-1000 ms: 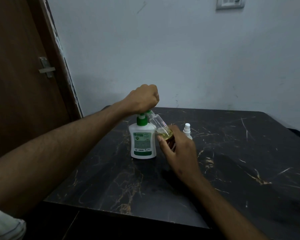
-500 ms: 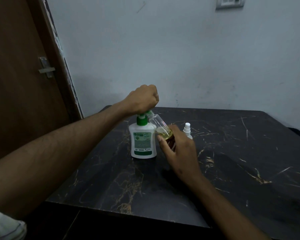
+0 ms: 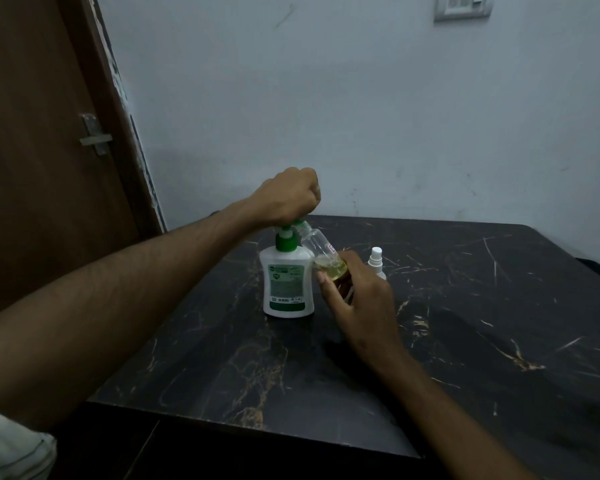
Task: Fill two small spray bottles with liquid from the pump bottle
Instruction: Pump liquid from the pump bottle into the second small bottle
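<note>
While the left hand (image 3: 288, 195) fists down on the pump bottle (image 3: 287, 282) head, the right hand (image 3: 357, 303) grips a tilted clear spray bottle (image 3: 321, 249) at its 3 o'clock, mouth at the nozzle.

Black gold-veined marble desk (image 3: 465, 341): white pump bottle (image 3: 287, 285) and small spray bottle (image 3: 376, 263) being carried upright.

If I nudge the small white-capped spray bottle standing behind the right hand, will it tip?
Probably: the small white-capped spray bottle looks narrow and upright on the smooth black marble table. It likely is light; its fill level is hidden by the right hand.
</note>
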A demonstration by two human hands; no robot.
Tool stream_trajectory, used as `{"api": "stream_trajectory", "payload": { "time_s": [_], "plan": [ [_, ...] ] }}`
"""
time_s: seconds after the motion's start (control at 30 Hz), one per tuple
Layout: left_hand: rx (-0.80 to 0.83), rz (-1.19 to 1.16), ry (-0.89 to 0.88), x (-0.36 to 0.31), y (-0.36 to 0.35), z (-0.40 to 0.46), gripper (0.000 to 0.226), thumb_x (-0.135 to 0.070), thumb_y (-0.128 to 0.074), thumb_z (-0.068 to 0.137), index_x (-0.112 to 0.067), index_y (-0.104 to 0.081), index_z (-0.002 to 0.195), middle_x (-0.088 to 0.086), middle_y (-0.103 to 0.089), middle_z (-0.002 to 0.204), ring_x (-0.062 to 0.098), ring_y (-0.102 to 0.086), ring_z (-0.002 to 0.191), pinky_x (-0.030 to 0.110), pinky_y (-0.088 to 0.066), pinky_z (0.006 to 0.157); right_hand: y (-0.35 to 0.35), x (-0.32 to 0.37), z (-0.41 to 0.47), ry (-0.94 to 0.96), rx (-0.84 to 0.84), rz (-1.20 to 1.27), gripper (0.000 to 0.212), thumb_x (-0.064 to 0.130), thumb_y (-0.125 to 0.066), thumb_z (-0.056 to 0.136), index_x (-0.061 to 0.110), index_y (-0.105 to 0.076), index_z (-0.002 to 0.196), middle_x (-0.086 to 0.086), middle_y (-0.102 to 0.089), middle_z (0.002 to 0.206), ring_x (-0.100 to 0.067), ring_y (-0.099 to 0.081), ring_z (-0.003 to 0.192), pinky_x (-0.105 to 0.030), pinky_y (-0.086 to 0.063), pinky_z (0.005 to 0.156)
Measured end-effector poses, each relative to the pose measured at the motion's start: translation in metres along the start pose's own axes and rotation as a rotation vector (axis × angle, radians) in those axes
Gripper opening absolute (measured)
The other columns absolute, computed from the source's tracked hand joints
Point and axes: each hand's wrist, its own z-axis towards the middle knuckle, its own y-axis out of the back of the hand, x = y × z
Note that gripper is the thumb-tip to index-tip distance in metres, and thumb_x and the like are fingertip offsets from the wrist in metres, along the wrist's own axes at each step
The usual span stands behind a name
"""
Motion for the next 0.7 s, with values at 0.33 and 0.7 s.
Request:
{"api": "stream_trajectory", "payload": {
  "time_s": [0.33, 0.7],
  "plan": [
    [-0.008, -0.013, 0.0, 0.0007, -0.0015, -0.0032, 0.034, 0.005, -0.048, 0.068, -0.019, -0.038, 0.047, -0.007, -0.035, 0.043, 0.013, -0.034, 0.049, 0.027, -0.029, 0.052, -0.0022, -0.0007, -0.0002, 0.001, -0.003, -0.006, 0.02, 0.046, -0.058, 0.102, 0.031, -0.059, 0.115, 0.021, -0.06, 0.09, 0.0, -0.062, 0.082, -0.012, -0.048, 0.065],
    [0.009, 0.002, -0.004, 0.0017, -0.0019, -0.0026, 0.028, 0.003, -0.047, 0.065, -0.018, -0.038, 0.049, -0.008, -0.036, 0.046, 0.013, -0.032, 0.049, 0.028, -0.029, 0.052, -0.0018, -0.0015, -0.0007, 0.0, -0.009, -0.011, 0.018, 0.047, -0.057, 0.103, 0.032, -0.058, 0.113, 0.022, -0.06, 0.089, -0.002, -0.062, 0.081, -0.015, -0.048, 0.064]
  ]
}}
